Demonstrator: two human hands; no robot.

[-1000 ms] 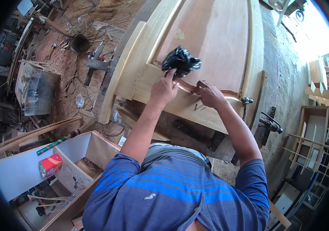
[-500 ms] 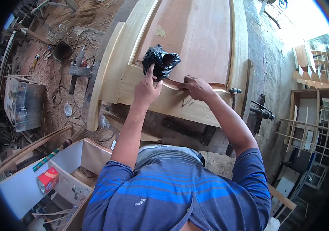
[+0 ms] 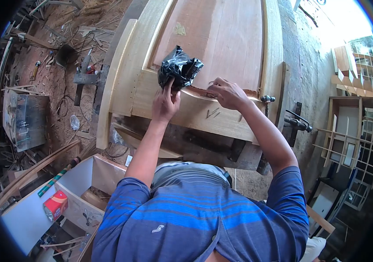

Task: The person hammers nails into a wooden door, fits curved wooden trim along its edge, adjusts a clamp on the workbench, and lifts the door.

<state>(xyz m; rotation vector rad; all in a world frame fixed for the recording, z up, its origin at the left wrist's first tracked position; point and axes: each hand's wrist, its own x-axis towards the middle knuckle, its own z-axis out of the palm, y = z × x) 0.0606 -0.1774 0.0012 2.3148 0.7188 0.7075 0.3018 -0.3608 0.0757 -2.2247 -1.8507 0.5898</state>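
A crumpled black plastic bag (image 3: 180, 65) sits in the fingers of my left hand (image 3: 167, 104), its mouth facing right. My left hand is just above the near rail of a wooden panel door (image 3: 151, 98). My right hand (image 3: 230, 94) is over the curved inner edge of that rail, thumb and fingers pinched together. Whatever lies between those fingertips is too small to make out. Several thin nails (image 3: 213, 114) lie on the rail below my right hand. To its right, a hammer (image 3: 267, 99) rests with its head at the rail's corner.
A clamp (image 3: 298, 122) juts out at the bench's right side. At the lower left stands an open white cabinet carcass (image 3: 24, 218) with a red box (image 3: 56, 205) on it. A metal-topped tool (image 3: 86, 78) lies left of the door. Wood scraps litter the floor. Lattice frames (image 3: 359, 135) stand right.
My right hand has lifted slightly and shifted right along the curved edge, uncovering more of the nails. The black bag has turned a little in my left hand.
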